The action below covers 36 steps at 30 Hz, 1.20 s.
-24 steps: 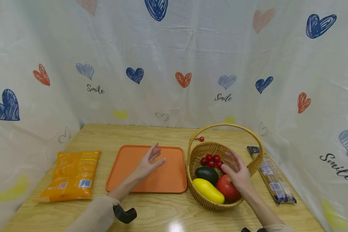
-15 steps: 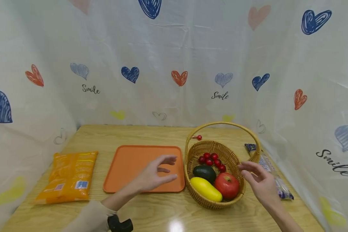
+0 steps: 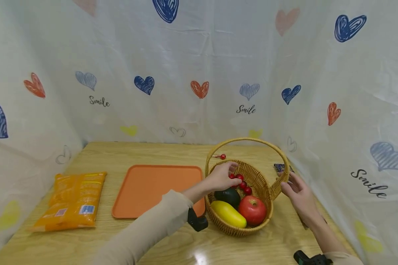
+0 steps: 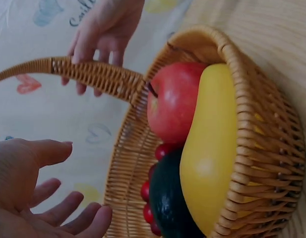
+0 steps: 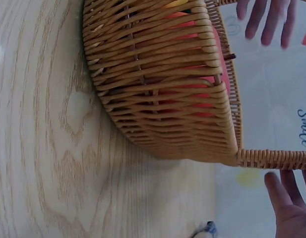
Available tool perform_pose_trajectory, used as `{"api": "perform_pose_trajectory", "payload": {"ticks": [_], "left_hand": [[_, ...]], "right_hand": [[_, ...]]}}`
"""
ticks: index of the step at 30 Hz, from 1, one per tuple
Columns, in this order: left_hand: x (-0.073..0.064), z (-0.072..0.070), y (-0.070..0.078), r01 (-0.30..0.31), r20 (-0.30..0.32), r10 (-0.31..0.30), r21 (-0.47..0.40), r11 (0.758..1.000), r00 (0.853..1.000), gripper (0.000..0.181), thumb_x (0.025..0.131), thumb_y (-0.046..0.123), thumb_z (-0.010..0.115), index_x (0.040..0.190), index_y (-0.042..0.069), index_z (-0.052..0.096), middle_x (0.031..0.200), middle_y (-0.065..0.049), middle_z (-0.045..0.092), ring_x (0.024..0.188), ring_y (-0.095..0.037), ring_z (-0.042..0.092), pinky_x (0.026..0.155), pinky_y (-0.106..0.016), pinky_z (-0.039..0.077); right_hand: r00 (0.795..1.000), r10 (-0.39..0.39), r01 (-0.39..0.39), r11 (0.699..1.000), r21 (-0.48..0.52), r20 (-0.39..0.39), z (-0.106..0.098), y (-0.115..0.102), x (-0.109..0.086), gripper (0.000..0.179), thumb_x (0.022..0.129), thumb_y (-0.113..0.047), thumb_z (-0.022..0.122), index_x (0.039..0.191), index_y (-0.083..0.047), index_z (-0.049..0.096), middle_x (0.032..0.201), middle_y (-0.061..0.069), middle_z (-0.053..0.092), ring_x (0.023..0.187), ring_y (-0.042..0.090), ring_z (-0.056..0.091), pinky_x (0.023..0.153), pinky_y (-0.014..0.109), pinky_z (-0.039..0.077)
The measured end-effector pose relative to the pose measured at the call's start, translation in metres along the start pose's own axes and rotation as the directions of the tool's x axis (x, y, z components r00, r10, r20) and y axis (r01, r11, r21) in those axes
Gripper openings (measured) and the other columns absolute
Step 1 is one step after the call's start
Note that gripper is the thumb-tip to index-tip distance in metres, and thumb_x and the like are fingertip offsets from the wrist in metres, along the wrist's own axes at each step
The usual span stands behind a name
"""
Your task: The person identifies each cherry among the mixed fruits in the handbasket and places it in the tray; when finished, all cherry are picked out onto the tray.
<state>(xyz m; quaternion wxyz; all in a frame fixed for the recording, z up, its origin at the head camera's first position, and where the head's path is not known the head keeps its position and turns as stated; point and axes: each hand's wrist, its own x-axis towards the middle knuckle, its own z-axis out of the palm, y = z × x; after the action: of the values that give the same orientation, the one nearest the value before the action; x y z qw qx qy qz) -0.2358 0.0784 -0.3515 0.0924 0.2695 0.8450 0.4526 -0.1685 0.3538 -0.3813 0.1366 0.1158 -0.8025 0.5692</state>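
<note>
On the bench [image 3: 258, 252], the basket [image 3: 257, 176] stands upright toward five o'clock in the head view. It looks stiff and light itself, heavier for its load; the handle [image 3: 247, 139] seems the place to take hold, gripped near both feet and kept level. The right hand [image 3: 300, 197], at its three o'clock, curves loosely about the handle's foot; contact is hard to judge. The left hand [image 3: 223, 176], toward eleven, is spread and holding nothing. Inside, the yellow fruit [image 3: 229, 214], red fruit [image 3: 252, 210] and cherries [image 3: 248, 190] look smooth, likely to roll.
</note>
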Motion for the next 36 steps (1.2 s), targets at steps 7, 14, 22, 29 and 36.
{"api": "perform_pose_trajectory", "payload": {"ticks": [7,14,22,29,36], "left_hand": [[0.039,0.008,-0.008,0.106,0.010,-0.105,-0.026,0.994,0.994,0.052,0.088,0.022,0.069,0.133,0.005,0.051,0.124,-0.015,0.057,0.110,-0.027,0.055,0.088,-0.035,0.047],[0.052,0.014,-0.023,0.198,-0.085,-0.198,-0.018,0.980,0.976,0.035,0.089,0.018,0.066,0.120,0.003,0.060,0.112,-0.012,0.061,0.102,-0.024,0.058,0.082,-0.032,0.049],[0.059,0.025,-0.038,0.295,-0.130,-0.275,0.174,0.939,0.953,0.022,0.088,0.007,0.064,0.108,0.001,0.069,0.108,-0.007,0.065,0.099,-0.018,0.059,0.078,-0.025,0.049],[0.056,0.032,-0.053,0.348,-0.101,-0.333,0.296,0.889,0.937,0.008,0.077,0.001,0.074,0.082,0.007,0.074,0.085,-0.003,0.064,0.074,-0.014,0.051,0.059,-0.021,0.043],[0.057,0.034,-0.050,0.318,-0.101,-0.302,0.256,0.913,0.948,0.011,0.075,0.005,0.079,0.083,0.009,0.074,0.086,-0.003,0.064,0.081,-0.017,0.057,0.063,-0.022,0.048]], "right_hand": [[0.999,-0.039,0.040,0.989,0.142,-0.006,-0.002,0.006,0.000,0.042,0.098,-0.003,0.048,0.139,-0.002,0.041,0.122,-0.004,0.055,0.111,0.007,0.056,0.082,0.022,0.050],[0.998,-0.062,0.063,0.990,0.130,-0.017,-0.001,0.007,0.000,0.041,0.098,-0.001,0.048,0.138,0.001,0.041,0.121,-0.001,0.056,0.110,0.008,0.056,0.081,0.023,0.051],[0.998,-0.054,0.057,0.986,0.158,-0.025,0.002,0.011,0.001,0.042,0.097,0.001,0.049,0.138,0.001,0.041,0.122,0.005,0.056,0.109,0.010,0.057,0.080,0.024,0.051],[0.999,-0.042,0.044,0.980,0.197,-0.016,0.007,0.013,0.002,0.045,0.096,0.002,0.049,0.140,0.001,0.040,0.124,0.004,0.056,0.111,0.011,0.057,0.082,0.026,0.051],[0.999,-0.052,0.053,0.981,0.189,-0.012,0.002,0.012,0.000,0.045,0.097,0.003,0.047,0.141,0.000,0.039,0.124,0.000,0.056,0.112,0.010,0.056,0.083,0.024,0.050]]}}
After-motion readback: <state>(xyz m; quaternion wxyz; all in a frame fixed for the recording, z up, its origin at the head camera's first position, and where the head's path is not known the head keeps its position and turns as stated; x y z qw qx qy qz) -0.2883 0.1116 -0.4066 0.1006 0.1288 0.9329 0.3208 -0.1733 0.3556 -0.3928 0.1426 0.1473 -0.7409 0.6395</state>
